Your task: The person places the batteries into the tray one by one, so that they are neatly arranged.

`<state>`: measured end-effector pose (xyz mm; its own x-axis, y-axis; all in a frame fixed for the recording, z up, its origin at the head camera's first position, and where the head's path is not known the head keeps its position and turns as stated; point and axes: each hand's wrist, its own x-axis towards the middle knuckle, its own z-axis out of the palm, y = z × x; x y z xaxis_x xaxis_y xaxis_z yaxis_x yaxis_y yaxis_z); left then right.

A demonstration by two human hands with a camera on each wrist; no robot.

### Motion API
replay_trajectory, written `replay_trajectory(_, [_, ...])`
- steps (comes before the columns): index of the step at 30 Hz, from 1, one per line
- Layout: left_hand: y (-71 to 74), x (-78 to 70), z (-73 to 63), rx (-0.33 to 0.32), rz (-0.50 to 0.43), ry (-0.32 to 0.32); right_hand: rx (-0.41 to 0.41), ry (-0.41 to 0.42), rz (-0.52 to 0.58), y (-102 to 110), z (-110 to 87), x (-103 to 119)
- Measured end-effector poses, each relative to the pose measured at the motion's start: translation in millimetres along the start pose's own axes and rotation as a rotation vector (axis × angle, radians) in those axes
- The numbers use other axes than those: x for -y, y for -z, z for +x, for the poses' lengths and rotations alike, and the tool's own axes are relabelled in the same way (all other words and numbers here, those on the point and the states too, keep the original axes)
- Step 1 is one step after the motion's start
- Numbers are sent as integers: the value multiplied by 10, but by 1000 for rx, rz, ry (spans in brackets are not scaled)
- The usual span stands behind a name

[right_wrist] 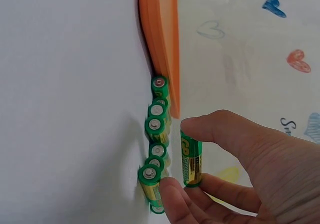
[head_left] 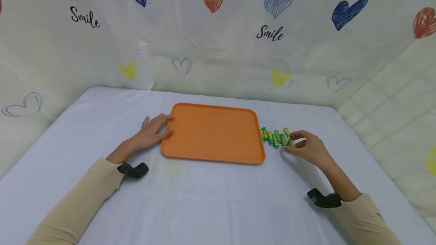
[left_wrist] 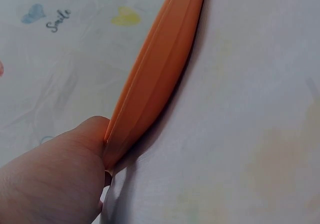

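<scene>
An orange tray (head_left: 211, 133) lies flat on the white-covered table. My left hand (head_left: 153, 131) holds its left edge, thumb over the rim; the left wrist view shows the thumb at the tray's rim (left_wrist: 150, 78). Against the tray's right side, a ragged row of green and gold batteries (head_left: 275, 139) reaches out to the right. At the outer end of that row, my right hand (head_left: 310, 148) pinches one battery (right_wrist: 192, 159) between thumb and fingers. In the right wrist view this battery stands upright in the grip, beside the other batteries (right_wrist: 154, 126).
The white tablecloth (head_left: 190, 203) stretches in front of the tray and to both sides. Behind the table hangs a pale curtain (head_left: 218, 44) printed with hearts and the word Smile. Each wrist carries a black band mount (head_left: 133, 170).
</scene>
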<state>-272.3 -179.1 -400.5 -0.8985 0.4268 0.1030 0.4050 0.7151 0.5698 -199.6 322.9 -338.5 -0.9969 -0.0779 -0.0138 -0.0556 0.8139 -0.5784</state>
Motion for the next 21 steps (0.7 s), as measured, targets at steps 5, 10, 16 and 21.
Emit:
replay_trajectory(5, [-3,12,5,-2,-1,-5,-5,27,1,-15,22,33])
replay_trajectory(10, [-13,20,12,4,-1,3,-10,57,3,-25,39,97])
replay_trajectory(16, [-19,24,20,7,3,7,-1,82,6,-26,63,169])
replay_trajectory(21, [-9,10,18,2,0,3,14,83,15,-41,92,241])
